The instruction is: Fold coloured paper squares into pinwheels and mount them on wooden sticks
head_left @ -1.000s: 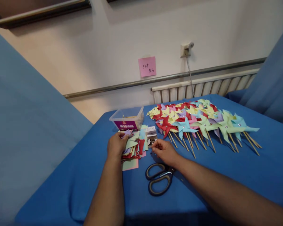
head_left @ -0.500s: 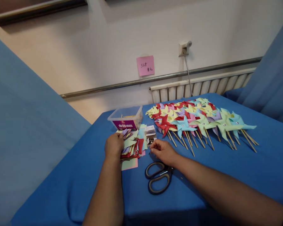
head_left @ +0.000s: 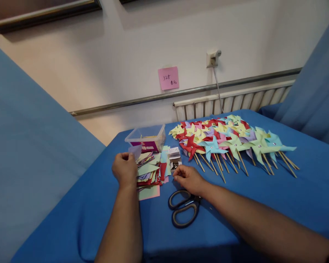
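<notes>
Pinched in my left hand [head_left: 125,170] is a purple paper piece [head_left: 136,150], held up just above a pile of cut coloured paper [head_left: 150,170]. My right hand [head_left: 190,179] has thumb and fingertips together; anything between them is too small to make out. Just beyond those fingertips lies a small open box [head_left: 175,155] with shiny metal bits in it. Dark-handled scissors [head_left: 184,213] rest on the blue cloth below my right hand, their blades mostly hidden by it.
A clear plastic tub [head_left: 146,137] with a purple label stands behind the paper pile. Many finished paper pinwheels [head_left: 235,145] on sticks cover the table's back right. The blue-covered table [head_left: 104,219] meets a wall with a radiator [head_left: 235,100]. Blue curtains hang at both sides.
My left hand has moved a little left and up from the pile, lifting the purple paper piece. My right hand has barely moved, fingertips still together.
</notes>
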The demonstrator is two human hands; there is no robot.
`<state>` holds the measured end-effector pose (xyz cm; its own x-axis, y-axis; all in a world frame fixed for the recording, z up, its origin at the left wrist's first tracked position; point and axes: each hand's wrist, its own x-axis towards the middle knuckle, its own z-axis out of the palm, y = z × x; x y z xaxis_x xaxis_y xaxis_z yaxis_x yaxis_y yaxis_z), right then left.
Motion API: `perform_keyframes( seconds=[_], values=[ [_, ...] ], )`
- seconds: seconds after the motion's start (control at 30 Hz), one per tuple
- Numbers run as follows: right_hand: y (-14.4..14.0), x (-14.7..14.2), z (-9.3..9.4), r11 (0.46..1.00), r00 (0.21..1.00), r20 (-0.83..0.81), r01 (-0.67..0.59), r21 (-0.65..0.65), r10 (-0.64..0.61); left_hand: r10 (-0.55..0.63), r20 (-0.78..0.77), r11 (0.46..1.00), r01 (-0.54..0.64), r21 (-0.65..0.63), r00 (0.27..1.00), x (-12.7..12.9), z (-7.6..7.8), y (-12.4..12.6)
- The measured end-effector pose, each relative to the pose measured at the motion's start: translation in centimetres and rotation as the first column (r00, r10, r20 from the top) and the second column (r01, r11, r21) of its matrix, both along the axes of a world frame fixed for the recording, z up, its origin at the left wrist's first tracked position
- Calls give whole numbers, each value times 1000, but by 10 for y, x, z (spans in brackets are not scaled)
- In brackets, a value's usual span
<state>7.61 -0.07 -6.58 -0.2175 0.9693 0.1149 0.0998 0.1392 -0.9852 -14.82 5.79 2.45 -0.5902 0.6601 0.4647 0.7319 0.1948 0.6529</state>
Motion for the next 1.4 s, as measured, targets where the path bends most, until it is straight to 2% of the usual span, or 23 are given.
perform_keyframes(
  seconds=[0.13,0.23,0.3,0.37,0.43,0.53,0.6,0.63,0.7,0.77,0.83,0.93,1.0,1.03,1.07,1.13,1.23,1.3,1.33,1.4],
  values=[
    [-2,0,3,1000,1000,-22,-2,-14,2,-36,191,970,-12,244,981,-1,2,4],
    [-3,0,6,1000,995,-94,-12,-28,9,-166,319,911,21,413,933,8,1,5],
    [-2,1,10,998,983,-178,-48,-51,38,-301,327,852,99,515,896,20,-2,1],
    [-1,6,17,988,948,-312,-104,-112,64,-452,234,792,266,549,861,37,-6,-9],
    [2,12,25,963,871,-488,-181,-200,63,-612,73,697,493,521,788,55,-9,-22],
    [7,25,36,919,717,-696,-295,-261,33,-820,-156,466,801,375,550,77,-10,-40],
    [11,32,41,929,633,-774,-266,-257,-32,-879,-260,338,908,249,399,85,-8,-48],
    [12,35,42,939,600,-796,-228,-258,-73,-894,-289,296,935,196,343,87,-7,-49],
    [15,38,43,956,570,-811,-147,-255,-129,-906,-318,256,960,116,280,89,-6,-50],
    [17,39,42,968,581,-802,-94,-232,-136,-907,-320,268,961,69,276,88,-6,-47],
    [19,38,40,978,600,-788,-49,-203,-134,-900,-298,317,947,52,317,87,-9,-44],
    [21,35,36,979,609,-772,38,-201,-182,-866,-192,446,886,125,462,88,-15,-40],
    [22,34,35,973,607,-762,95,-211,-225,-833,-20,533,814,231,552,90,-19,-38],
    [23,34,34,969,604,-759,122,-213,-243,-820,84,564,776,282,566,91,-20,-38],
    [23,34,34,967,602,-756,144,-212,-255,-808,189,587,741,326,558,93,-21,-37],
    [23,34,34,964,605,-750,175,-202,-267,-786,380,614,689,385,488,96,-21,-37],
    [20,33,36,963,625,-733,196,-186,-269,-741,602,610,673,419,296,99,-21,-39],
    [17,31,37,966,643,-721,185,-180,-257,-706,682,586,698,413,189,101,-21,-41],
    [15,30,38,968,653,-715,172,-181,-250,-692,704,574,715,399,162,102,-21,-42],
    [12,28,39,970,671,-701,148,-191,-241,-671,723,572,736,363,166,104,-23,-44]
  ],
)
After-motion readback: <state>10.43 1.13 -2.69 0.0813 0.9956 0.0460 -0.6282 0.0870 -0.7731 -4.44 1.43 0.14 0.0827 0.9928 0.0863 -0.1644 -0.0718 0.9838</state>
